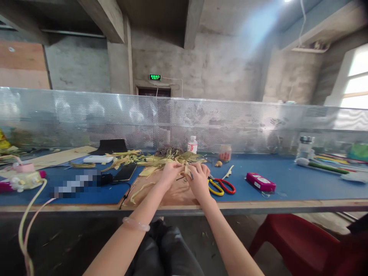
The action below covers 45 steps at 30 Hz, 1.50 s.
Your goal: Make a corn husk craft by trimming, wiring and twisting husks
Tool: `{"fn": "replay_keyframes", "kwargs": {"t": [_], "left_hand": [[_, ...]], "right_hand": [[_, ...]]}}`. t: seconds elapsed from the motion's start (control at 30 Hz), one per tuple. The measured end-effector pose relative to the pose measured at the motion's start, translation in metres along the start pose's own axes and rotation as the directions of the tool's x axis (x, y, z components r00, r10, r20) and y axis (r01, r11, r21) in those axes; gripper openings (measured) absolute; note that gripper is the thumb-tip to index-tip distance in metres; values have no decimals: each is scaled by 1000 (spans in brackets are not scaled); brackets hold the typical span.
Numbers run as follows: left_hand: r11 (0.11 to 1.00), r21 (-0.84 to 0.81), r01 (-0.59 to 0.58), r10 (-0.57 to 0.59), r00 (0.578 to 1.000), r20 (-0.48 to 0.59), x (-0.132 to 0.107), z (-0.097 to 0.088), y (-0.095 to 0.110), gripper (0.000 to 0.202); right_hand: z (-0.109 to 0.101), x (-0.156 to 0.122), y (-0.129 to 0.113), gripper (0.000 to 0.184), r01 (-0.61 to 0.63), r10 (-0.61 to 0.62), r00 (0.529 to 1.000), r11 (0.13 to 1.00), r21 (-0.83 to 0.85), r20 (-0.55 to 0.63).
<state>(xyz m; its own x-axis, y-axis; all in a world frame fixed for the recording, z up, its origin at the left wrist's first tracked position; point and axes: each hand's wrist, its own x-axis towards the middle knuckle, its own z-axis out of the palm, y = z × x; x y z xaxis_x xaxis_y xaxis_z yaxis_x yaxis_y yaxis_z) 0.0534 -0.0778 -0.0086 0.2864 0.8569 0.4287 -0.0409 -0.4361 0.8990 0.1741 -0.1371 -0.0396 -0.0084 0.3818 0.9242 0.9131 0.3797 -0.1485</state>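
Over a brown board [169,195] at the table's front, my left hand [172,171] and my right hand [199,175] meet. Both have their fingers closed on a small pale piece of dried husk [186,168] held between them. My fingers partly hide its shape. Just behind them lies a heap of dried husks [155,159], yellowish to greenish. Scissors [221,186] with one yellow and one red handle lie right beside my right hand. A loose curled husk strip [140,191] rests on the board, left of my left wrist.
A white bottle [192,145] and a lidded jar [225,152] stand at the back, before a perforated metal screen [244,124]. To the right lie a magenta box [260,182] and a green-handled tool [324,167]. Left are a dark phone-like slab [125,172] and cables. A red stool [293,237] stands below.
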Motion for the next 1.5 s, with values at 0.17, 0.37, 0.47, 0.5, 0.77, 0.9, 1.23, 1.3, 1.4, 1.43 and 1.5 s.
{"fn": "replay_keyframes", "kwargs": {"t": [0.17, 0.37, 0.47, 0.5, 0.77, 0.9, 1.23, 1.3, 1.4, 1.43, 1.5], "left_hand": [[994, -95, -47, 44, 998, -34, -7, 5, -12, 26], [994, -60, -89, 90, 996, 8, -13, 7, -10, 19], [993, -11, -116, 117, 993, 22, -15, 7, -10, 21], [992, 8, -123, 122, 992, 23, -15, 7, -10, 21], [993, 49, -103, 100, 993, 55, -15, 4, -14, 20], [996, 13, -85, 84, 995, 56, -15, 5, -14, 20], [994, -100, -34, 46, 991, 123, -17, 6, -11, 20], [995, -104, -11, 24, 992, 126, -18, 6, -10, 19], [985, -166, 44, -12, 982, 189, -21, 6, -6, 21], [980, -191, 56, -14, 977, 214, -22, 7, -4, 22], [979, -201, 41, 5, 974, 227, -23, 8, -2, 22]], "right_hand": [[7, 1, 11, 13, -57, 66, 998, 961, 272, -24], [5, 1, 18, 16, -176, 225, 973, 873, 454, -55], [4, 1, 17, 16, -200, 249, 968, 855, 478, -39], [4, 1, 17, 16, -206, 251, 968, 846, 492, -25], [1, 2, 15, 18, -286, 301, 952, 826, 485, 47], [2, 1, 14, 18, -334, 332, 936, 735, 591, 115], [3, 0, 12, 17, -338, 338, 933, 697, 632, 125], [3, 0, 11, 17, -335, 331, 935, 705, 625, 128], [2, 0, 11, 17, -346, 336, 932, 707, 616, 138], [2, -1, 11, 17, -350, 341, 930, 704, 618, 137], [2, -1, 11, 18, -354, 350, 927, 691, 630, 136]]}}
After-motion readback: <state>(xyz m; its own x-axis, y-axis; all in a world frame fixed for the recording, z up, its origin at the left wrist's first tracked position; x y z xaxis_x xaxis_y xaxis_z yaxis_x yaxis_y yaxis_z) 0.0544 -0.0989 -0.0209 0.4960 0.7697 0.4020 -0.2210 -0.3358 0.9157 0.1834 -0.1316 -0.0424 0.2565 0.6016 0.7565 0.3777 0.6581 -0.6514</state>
